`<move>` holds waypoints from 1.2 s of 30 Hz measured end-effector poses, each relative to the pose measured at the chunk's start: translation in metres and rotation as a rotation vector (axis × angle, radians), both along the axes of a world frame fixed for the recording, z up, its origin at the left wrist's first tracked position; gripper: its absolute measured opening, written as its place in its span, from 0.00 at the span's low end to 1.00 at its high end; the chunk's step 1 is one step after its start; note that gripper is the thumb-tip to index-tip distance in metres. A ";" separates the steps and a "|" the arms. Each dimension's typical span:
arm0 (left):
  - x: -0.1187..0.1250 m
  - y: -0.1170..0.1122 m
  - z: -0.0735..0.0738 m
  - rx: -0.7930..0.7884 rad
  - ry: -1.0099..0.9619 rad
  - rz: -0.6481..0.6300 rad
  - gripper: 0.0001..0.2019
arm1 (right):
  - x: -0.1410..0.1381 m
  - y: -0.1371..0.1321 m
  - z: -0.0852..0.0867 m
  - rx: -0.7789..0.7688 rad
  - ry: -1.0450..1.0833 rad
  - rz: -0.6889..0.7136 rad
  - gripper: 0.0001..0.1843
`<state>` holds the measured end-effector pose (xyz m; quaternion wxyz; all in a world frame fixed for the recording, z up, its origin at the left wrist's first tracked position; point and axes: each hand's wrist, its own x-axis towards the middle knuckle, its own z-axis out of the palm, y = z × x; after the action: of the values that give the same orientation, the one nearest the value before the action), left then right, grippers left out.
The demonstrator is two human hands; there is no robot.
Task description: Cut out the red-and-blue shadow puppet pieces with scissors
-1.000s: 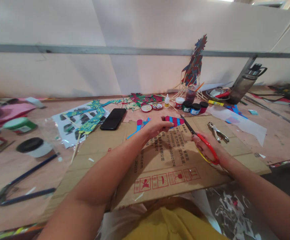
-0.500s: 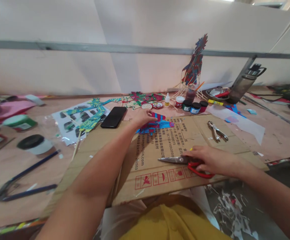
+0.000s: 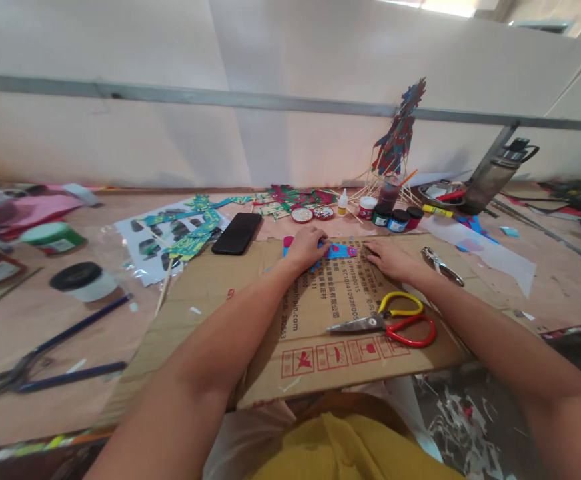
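Blue and magenta painted paper cutouts (image 3: 340,251) lie on the cardboard sheet (image 3: 315,320). My left hand (image 3: 309,249) is over them with its fingers curled round a cutout, hiding part of the pieces. Just beyond the narrow right end of the cutout, my right hand (image 3: 389,260) rests low over the cardboard, fingers extended and holding nothing. Scissors (image 3: 377,323) with one yellow and one red handle loop lie on the cardboard nearer to me, blades pointing left.
A phone (image 3: 237,233), a hole punch (image 3: 441,265) and paint jars (image 3: 397,221) surround the work spot. Long-handled shears (image 3: 65,327) lie at left. Painted pieces on sticks (image 3: 395,133) stand at the back, beside a bottle (image 3: 495,177).
My right hand has let go of the scissors and moved up beside the cutouts. My left hand now covers more of the cutouts. The view has shifted slightly.
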<state>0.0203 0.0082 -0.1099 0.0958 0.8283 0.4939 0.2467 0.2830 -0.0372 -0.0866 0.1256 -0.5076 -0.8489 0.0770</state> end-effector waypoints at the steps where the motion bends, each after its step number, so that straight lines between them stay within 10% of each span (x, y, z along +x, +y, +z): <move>1: 0.001 0.001 -0.001 0.002 0.017 -0.010 0.09 | -0.001 -0.001 -0.003 -0.014 -0.025 -0.021 0.18; 17: -0.001 0.008 -0.001 -0.081 -0.140 0.045 0.11 | -0.071 -0.083 0.004 -0.081 -0.184 0.064 0.31; 23: -0.003 0.009 -0.001 -0.109 -0.181 0.033 0.10 | -0.091 -0.112 0.023 -0.254 -0.001 0.337 0.24; 31: -0.003 0.007 0.000 -0.121 -0.186 0.024 0.10 | -0.079 -0.074 0.026 -0.085 -0.010 0.016 0.18; 36: -0.002 0.007 0.000 -0.120 -0.168 0.024 0.09 | -0.069 -0.050 0.024 -0.112 -0.127 0.080 0.19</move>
<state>0.0183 0.0152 -0.1094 0.1832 0.7915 0.5079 0.2863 0.2143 -0.0868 -0.0626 0.0398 -0.4835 -0.8691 0.0968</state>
